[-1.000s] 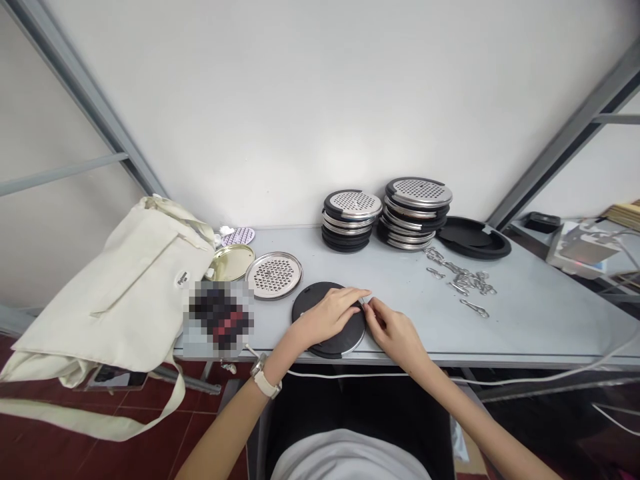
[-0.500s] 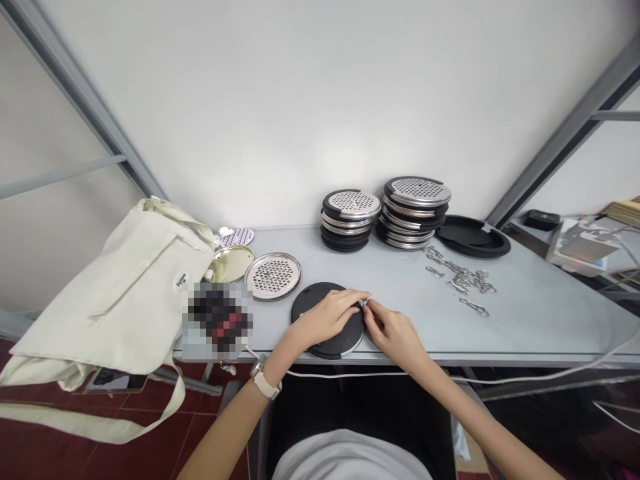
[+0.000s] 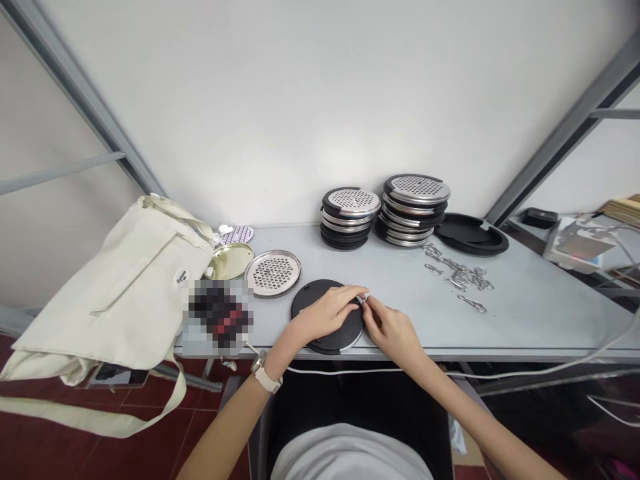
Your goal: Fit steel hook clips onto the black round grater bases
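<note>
A round black disc (image 3: 320, 339) with a strip of silvery rim lies near the table's front edge. Over its top reaches my left hand (image 3: 327, 312), fingers stretched out toward the right rim, the thumb apart from them. My right hand (image 3: 395, 332) is closed in a pinch at that same rim, close to the left fingertips. A small pale or shiny bit shows between the two hands, too small to make out. Left of the disc lies a round metal grater plate (image 3: 273, 273) with raised holes.
Two stacks of grater discs, a smaller stack (image 3: 349, 230) and a taller stack (image 3: 413, 217), stand by the wall. Beside them is a black round tray (image 3: 470, 235). Metal snap hooks (image 3: 465, 277) lie scattered at right. A gold lid (image 3: 233, 261) and cream bag (image 3: 125, 287) are left.
Both hands stay at the disc's right rim with barely any shift. The whole view has moved very slightly.
</note>
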{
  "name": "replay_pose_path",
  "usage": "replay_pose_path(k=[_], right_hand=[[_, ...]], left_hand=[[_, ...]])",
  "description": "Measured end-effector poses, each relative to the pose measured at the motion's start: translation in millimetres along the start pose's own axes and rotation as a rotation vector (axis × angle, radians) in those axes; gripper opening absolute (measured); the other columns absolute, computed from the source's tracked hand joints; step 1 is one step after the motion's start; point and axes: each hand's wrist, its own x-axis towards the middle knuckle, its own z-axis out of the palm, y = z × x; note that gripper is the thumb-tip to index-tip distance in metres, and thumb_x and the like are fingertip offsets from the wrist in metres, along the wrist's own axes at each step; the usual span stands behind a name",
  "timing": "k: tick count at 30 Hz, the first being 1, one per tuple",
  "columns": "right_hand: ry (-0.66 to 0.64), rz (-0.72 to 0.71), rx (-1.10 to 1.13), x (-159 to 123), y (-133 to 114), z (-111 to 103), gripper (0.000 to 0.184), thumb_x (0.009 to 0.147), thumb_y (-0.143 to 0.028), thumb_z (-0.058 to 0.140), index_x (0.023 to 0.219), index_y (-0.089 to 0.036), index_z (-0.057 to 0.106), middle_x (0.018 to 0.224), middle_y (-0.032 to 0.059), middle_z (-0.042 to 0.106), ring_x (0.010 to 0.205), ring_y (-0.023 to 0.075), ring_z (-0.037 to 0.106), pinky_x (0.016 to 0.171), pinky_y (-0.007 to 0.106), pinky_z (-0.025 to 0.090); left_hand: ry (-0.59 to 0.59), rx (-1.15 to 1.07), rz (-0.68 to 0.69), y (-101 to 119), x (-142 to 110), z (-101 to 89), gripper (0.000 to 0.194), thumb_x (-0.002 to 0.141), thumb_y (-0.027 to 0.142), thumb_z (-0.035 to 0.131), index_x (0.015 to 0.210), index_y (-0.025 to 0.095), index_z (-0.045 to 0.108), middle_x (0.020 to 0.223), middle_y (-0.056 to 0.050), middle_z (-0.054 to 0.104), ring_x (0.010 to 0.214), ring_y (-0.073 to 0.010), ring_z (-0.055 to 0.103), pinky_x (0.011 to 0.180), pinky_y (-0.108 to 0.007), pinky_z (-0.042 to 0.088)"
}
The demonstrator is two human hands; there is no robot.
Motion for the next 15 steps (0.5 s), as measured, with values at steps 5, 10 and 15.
replay_pose_path(k=[5,10,15], right_hand=[[-0.01,0.002,-0.016,-0.2,-0.4,-0.3,0.026,0.092,-0.029,0.032,0.087,-0.019,0.055,0.061,0.001,0.064,0.052,0.0154,0.06,0.05,0.024,0.029],[-0.026,0.013,-0.01,0.0,-1.9,-2.3,0.026,0.092,-0.029,0.032,0.086,-0.02,0.056,0.063,0.0008,0.064,0.054,0.0155,0.061,0.051,0.024,0.03],[-0.042,0.028,0.001,0.1,-2.8,-3.4,0.026,0.092,-0.028,0.033,0.09,-0.02,0.057,0.065,0.0011,0.066,0.055,0.0163,0.062,0.051,0.024,0.029]], left_hand=[[-0.004,-0.003,0.003,-1.6,-1.2,0.2,0.038,0.093,0.016,0.04,0.13,0.02,0.04,0.132,-0.006,0.05,0.121,-0.0174,0.046,0.104,-0.035,0.037],[0.0,0.004,0.002,-2.0,-2.0,1.0,0.039,0.093,0.016,0.04,0.131,0.021,0.038,0.133,-0.006,0.048,0.123,-0.0182,0.045,0.104,-0.037,0.037],[-0.001,0.024,0.005,-1.5,-2.0,0.7,0.036,0.092,0.016,0.041,0.128,0.019,0.042,0.129,-0.007,0.052,0.12,-0.0181,0.047,0.103,-0.036,0.038]])
